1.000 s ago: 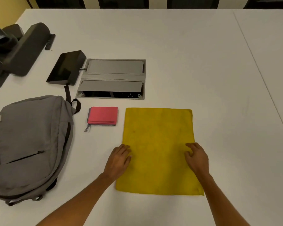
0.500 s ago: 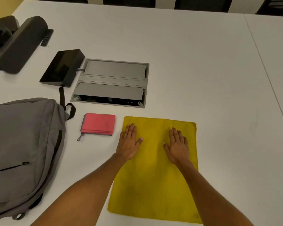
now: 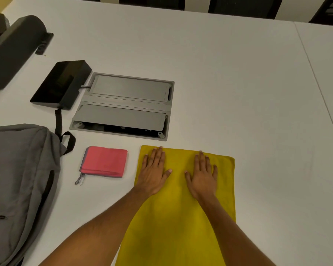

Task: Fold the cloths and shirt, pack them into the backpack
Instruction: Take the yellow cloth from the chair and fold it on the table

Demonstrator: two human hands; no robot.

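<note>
A flat yellow terry cloth (image 3: 181,217) lies spread on the white table (image 3: 238,93), running off the near edge of view. Both palms press down on its far part: the left hand (image 3: 154,173) near the far left corner, the right hand (image 3: 203,175) beside it, fingers straight and spread, gripping nothing. Left of the cloth sits a small folded red cloth (image 3: 105,161). Further left lies a grey fabric backpack (image 3: 17,179). Beyond them are a grey metal cable hatch (image 3: 127,104) and a black box-shaped device (image 3: 60,83).

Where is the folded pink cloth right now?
Head view, left of centre: the pink cloth lies on the table between the backpack and the yellow cloth.
</note>
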